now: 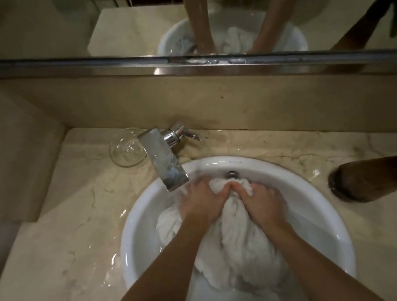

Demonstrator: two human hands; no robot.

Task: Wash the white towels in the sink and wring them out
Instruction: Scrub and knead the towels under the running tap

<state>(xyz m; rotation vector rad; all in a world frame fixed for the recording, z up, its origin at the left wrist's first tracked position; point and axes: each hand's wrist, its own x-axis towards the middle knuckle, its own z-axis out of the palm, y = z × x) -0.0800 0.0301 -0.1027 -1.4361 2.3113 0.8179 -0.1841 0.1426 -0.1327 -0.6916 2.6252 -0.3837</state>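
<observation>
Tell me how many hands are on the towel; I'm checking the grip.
2: the left hand and right hand grip the towel side by side near the sink's far end.

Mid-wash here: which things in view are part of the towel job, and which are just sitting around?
Part of the job: towel, sink, tap, left hand, right hand, both gripping the towel.

Just sitting around: glass dish, brown object on the counter, mirror.

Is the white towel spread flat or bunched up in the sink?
Bunched up: both hands grip the towel, gathered into folds inside the sink.
</observation>
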